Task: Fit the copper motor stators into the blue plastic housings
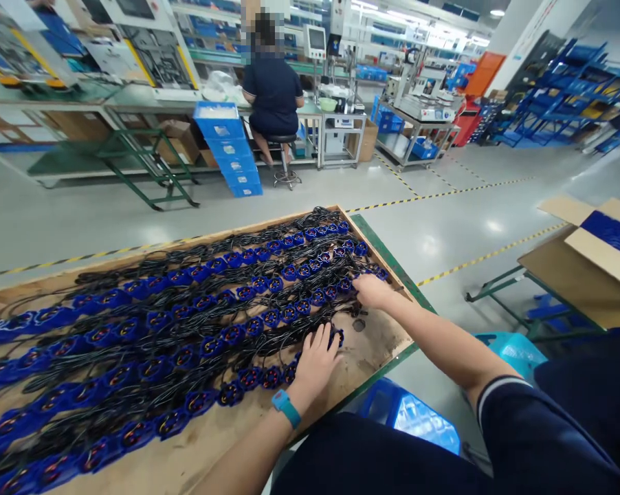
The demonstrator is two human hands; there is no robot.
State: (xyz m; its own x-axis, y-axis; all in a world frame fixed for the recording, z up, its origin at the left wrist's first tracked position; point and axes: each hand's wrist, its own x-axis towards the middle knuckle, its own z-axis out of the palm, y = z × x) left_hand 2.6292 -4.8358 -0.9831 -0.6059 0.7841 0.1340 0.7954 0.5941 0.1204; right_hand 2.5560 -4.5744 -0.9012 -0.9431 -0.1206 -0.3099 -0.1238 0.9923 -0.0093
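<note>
Rows of blue round parts (271, 317) with coloured wires inside lie in a shallow wooden tray (361, 344), bundles of black cable (227, 313) between the rows. My left hand (317, 354), with a teal band at the wrist, lies palm down with its fingers spread, at the near row's right end. Its fingertips touch or cover a blue part (337, 337). Near the tray's right side, my right hand (372, 291) has its fingers curled together among the cables, beside another blue part (345, 284). Whatever these fingers grip is hidden.
A green frame edge (392, 254) runs along the tray's right side. Below are a blue bin (413, 416) and a turquoise stool (513, 350). An open carton (588, 254) stands on a cart at right. Ahead, a seated person (273, 89) works beside stacked blue crates (227, 148).
</note>
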